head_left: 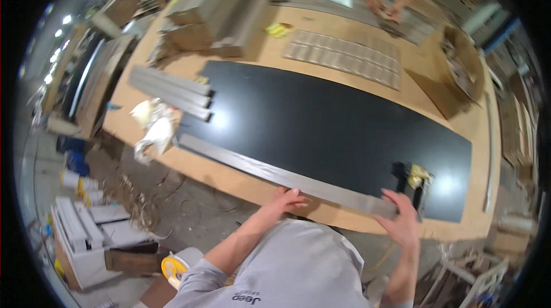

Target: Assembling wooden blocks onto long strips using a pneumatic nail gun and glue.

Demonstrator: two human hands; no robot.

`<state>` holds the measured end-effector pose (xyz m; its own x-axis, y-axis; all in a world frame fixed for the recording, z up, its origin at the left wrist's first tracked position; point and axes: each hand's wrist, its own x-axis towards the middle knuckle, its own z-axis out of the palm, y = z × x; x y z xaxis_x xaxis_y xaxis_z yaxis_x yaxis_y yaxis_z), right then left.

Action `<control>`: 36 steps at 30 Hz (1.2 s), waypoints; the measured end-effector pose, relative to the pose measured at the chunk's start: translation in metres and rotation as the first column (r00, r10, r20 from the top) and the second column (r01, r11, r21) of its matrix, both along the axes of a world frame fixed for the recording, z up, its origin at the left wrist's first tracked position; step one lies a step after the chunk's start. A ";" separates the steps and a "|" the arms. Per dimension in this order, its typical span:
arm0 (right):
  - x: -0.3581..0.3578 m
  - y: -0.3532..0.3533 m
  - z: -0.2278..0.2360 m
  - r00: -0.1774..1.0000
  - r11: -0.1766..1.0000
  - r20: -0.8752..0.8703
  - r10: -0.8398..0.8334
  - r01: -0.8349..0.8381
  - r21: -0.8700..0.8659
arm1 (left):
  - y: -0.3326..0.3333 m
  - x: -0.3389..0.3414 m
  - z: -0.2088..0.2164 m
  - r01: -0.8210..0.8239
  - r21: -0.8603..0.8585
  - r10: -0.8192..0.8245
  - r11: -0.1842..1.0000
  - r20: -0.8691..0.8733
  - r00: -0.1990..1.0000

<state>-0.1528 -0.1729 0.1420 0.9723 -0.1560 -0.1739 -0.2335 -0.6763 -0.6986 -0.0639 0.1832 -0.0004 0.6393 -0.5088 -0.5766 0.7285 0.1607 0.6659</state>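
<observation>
A long grey wood-look strip (258, 170) lies along the near edge of a large black panel (310, 119), slanting from upper left to lower right. My right hand (402, 219) grips its right end between thumb and fingers. Around the middle of the strip, my left hand (282, 200) pinches the near edge, thumb toward the top and fingers partly hidden below. Close beyond my right hand, a yellow-and-black power tool, apparently a nail gun (416, 179), rests on the panel. Several similar grey strips (172, 91) lie side by side over the panel's left end.
The panel sits on a wooden worktable (218, 179). Crumpled white wrapping (155, 130) lies at its left. Long boxy grey lengths (221, 4), a sheet of brownish pieces (344, 55) and an open cardboard box (447, 78) stand beyond. A co-worker's hands (387, 10) work across the table.
</observation>
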 end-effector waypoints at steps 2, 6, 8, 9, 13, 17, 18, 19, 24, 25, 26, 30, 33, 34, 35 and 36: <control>-0.021 -0.005 0.024 0.993 0.993 -0.032 -0.111 0.111 0.028 | 0.005 0.013 0.021 -0.148 -0.152 0.131 0.977 -0.117 0.984; -0.049 -0.006 0.023 0.985 0.985 -0.004 -0.171 0.171 -0.021 | 0.004 0.031 0.069 -0.221 -0.180 0.203 0.959 -0.109 0.973; -0.055 0.001 0.001 0.987 0.987 -0.066 -0.145 0.140 -0.073 | 0.003 0.041 0.090 -0.010 -0.226 0.096 0.974 0.370 0.924; -0.056 0.014 -0.015 0.990 0.991 -0.052 -0.131 0.131 -0.018 | -0.005 0.053 0.118 0.026 -0.262 0.106 0.965 0.476 0.873; -0.011 0.134 -0.031 0.945 0.949 -0.308 -0.110 0.192 0.252 | -0.032 0.090 0.187 0.124 -0.554 0.264 0.823 0.567 0.780; 0.001 0.159 -0.032 0.992 0.996 -0.112 0.051 -0.042 0.083 | -0.034 0.115 0.202 0.231 -0.045 -0.135 0.972 0.699 0.703; -0.003 0.148 -0.038 0.995 0.997 -0.099 0.018 -0.010 0.078 | -0.037 0.120 0.198 0.162 0.161 -0.227 0.974 0.758 0.612; -0.012 0.126 -0.050 0.994 0.993 -0.007 -0.112 0.112 0.030 | -0.035 0.125 0.193 0.162 0.337 -0.363 0.928 0.710 0.603; -0.043 0.030 -0.074 0.735 0.747 0.191 -0.651 0.665 -0.015 | -0.003 0.130 0.099 -0.046 0.766 -0.727 0.641 0.625 0.284; -0.045 0.016 -0.083 0.722 0.734 0.195 -0.664 0.679 -0.014 | -0.001 0.130 0.084 -0.037 0.765 -0.731 0.643 0.628 0.268; -0.047 -0.001 -0.095 0.708 0.698 0.234 -0.666 0.703 -0.138 | -0.002 0.131 0.071 -0.018 0.806 -0.773 0.592 0.574 0.268; -0.023 -0.019 -0.130 0.689 0.538 0.200 -0.697 0.687 -0.489 | 0.002 0.138 0.038 -0.098 0.878 -0.854 0.468 0.478 0.204; -0.028 -0.043 -0.146 0.700 0.554 0.191 -0.688 0.677 -0.485 | -0.001 0.137 0.028 -0.150 0.882 -0.860 0.447 0.470 0.199; -0.028 -0.050 -0.148 0.708 0.564 0.170 -0.686 0.664 -0.491 | -0.002 0.136 0.027 -0.205 0.879 -0.872 0.431 0.464 0.155; -0.027 -0.059 -0.148 0.707 0.551 0.191 -0.681 0.667 -0.502 | -0.004 0.134 0.026 -0.217 0.879 -0.871 0.424 0.461 0.167; -0.030 -0.073 -0.150 0.714 0.560 0.191 -0.673 0.661 -0.500 | -0.011 0.129 0.025 -0.267 0.861 -0.865 0.433 0.480 0.145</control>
<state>-0.1830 -0.2459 -0.0080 0.5515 -0.8259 0.1171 -0.7741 -0.5591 -0.2969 0.0654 0.1725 0.0249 0.7779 -0.6275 -0.0343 -0.5715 -0.7291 0.3765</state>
